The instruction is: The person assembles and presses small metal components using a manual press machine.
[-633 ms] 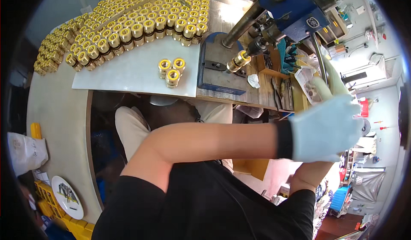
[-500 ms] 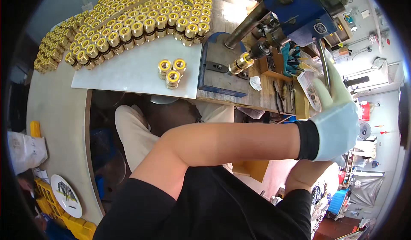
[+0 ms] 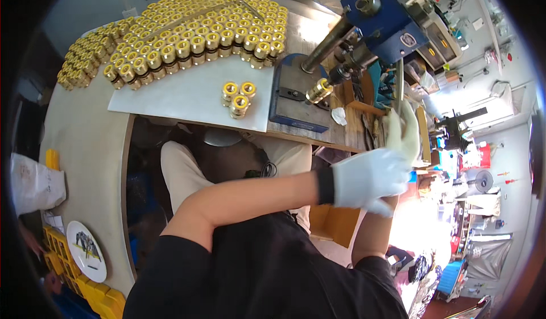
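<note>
My left hand (image 3: 368, 178), in a pale glove with a black cuff, reaches across my body to my right wrist. It looks empty, with thumb and fingers apart. Beyond it my right hand (image 3: 405, 132), gloved in white, is closed around the lever (image 3: 400, 83) of a blue bench press (image 3: 378, 20); the left glove partly covers it. Below the press chuck (image 3: 341, 73), a brass fitting (image 3: 319, 91) sits tilted in the picture, above the base (image 3: 296, 94). Three similar brass fittings (image 3: 239, 104) stand together on a white board (image 3: 187, 100).
Rows of stacked brass fittings (image 3: 196, 43) cover the back left of the table, a flat strip lying across them. Pliers (image 3: 375, 126) and crumpled white paper (image 3: 339, 116) lie right of the press. A white plate (image 3: 85, 236) and yellow crates (image 3: 102, 296) are at lower left.
My left hand has moved left, away from the lever side and back over my right wrist. My right hand and the lever have shifted left in the picture. The view has shifted slightly.
</note>
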A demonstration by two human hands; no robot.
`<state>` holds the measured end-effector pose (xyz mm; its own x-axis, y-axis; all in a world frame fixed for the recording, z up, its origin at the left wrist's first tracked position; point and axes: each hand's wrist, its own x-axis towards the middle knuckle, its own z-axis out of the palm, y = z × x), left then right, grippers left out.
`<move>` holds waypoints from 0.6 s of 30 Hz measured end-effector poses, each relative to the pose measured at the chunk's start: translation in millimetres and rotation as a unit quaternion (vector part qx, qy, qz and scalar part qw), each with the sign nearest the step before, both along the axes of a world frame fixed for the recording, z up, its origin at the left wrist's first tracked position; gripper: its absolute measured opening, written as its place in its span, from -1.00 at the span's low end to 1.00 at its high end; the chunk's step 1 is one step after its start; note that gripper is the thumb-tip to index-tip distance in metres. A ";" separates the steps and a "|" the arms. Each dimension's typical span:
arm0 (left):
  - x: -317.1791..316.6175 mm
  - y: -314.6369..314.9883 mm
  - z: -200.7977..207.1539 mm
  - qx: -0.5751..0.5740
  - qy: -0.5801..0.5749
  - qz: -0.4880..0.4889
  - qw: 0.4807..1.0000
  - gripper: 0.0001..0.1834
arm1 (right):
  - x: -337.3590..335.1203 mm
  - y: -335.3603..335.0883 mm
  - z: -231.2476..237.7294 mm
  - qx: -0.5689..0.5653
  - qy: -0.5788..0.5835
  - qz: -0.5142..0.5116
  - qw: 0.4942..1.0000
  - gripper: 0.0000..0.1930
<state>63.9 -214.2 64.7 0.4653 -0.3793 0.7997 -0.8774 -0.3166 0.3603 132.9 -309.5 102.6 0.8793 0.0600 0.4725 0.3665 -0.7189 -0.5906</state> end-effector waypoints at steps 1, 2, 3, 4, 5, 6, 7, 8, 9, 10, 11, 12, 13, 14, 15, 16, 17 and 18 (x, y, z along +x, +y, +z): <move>-16.6 14.5 -12.6 -0.018 0.001 0.005 1.000 -0.40 | 3.9 -10.5 -14.7 0.195 -0.031 0.054 0.979 -0.61; -38.0 35.2 -28.2 -0.010 0.021 0.045 0.999 -0.40 | 10.2 -23.9 -23.5 0.205 -0.192 0.140 0.949 -0.72; -51.5 63.4 -33.0 0.001 0.116 0.032 0.993 -0.43 | 10.8 -34.9 -13.6 0.208 -0.232 0.145 0.939 -0.74; -71.6 91.5 -41.4 -0.015 0.186 0.084 0.979 -0.49 | 9.0 -45.3 3.1 0.210 -0.268 0.151 0.928 -0.75; -86.9 108.1 -74.9 -0.069 0.170 0.172 0.968 -0.55 | 10.7 -48.0 22.0 0.106 -0.332 0.098 0.932 -0.75; -103.9 131.6 -77.7 -0.046 0.260 0.233 0.936 -0.56 | 15.0 -52.0 44.8 -0.003 -0.390 0.039 0.920 -0.74; -115.8 147.4 -78.5 -0.078 0.183 0.305 0.931 -0.55 | 12.0 -62.0 84.1 -0.148 -0.439 -0.031 0.886 -0.70; -129.7 167.0 -97.4 -0.097 0.208 0.357 0.905 -0.60 | 20.9 -63.5 116.3 -0.272 -0.473 -0.084 0.834 -0.65; -140.2 178.8 -102.9 -0.153 0.225 0.399 0.876 -0.64 | 36.7 -63.5 145.4 -0.243 -0.479 -0.025 0.843 -0.60; -144.6 193.7 -100.6 -0.136 0.201 0.456 0.856 -0.67 | 57.1 -68.5 165.9 -0.213 -0.486 0.033 0.847 -0.56; -146.8 211.7 -104.0 -0.131 0.184 0.488 0.843 -0.69 | 91.8 -87.1 176.2 -0.026 -0.342 0.082 0.936 -0.54; -149.2 229.4 -108.0 -0.125 0.167 0.521 0.828 -0.71 | 121.4 -95.0 178.3 0.160 -0.170 0.131 0.964 -0.51; -152.0 242.4 -105.1 -0.161 0.204 0.539 0.801 -0.72 | 125.6 -85.3 172.9 0.125 -0.202 0.249 0.939 -0.48; -156.8 254.0 -102.2 -0.201 0.240 0.558 0.769 -0.73 | 91.6 -39.4 162.7 0.175 -0.210 0.194 0.942 -0.57; -159.4 277.1 -117.1 -0.167 0.188 0.604 0.756 -0.73 | 106.7 -40.0 139.2 0.156 -0.157 0.218 0.950 -0.57; -158.4 290.9 -112.9 -0.128 0.137 0.641 0.745 -0.74 | 121.1 -46.9 107.6 0.129 -0.109 0.234 0.957 -0.57; -159.0 307.5 -111.2 -0.099 0.119 0.667 0.729 -0.75 | 108.6 -31.5 80.0 0.057 -0.110 0.225 0.966 -0.58; -158.6 324.2 -111.6 -0.070 0.104 0.687 0.715 -0.77 | 88.2 -10.6 52.4 -0.018 -0.112 0.211 0.971 -0.59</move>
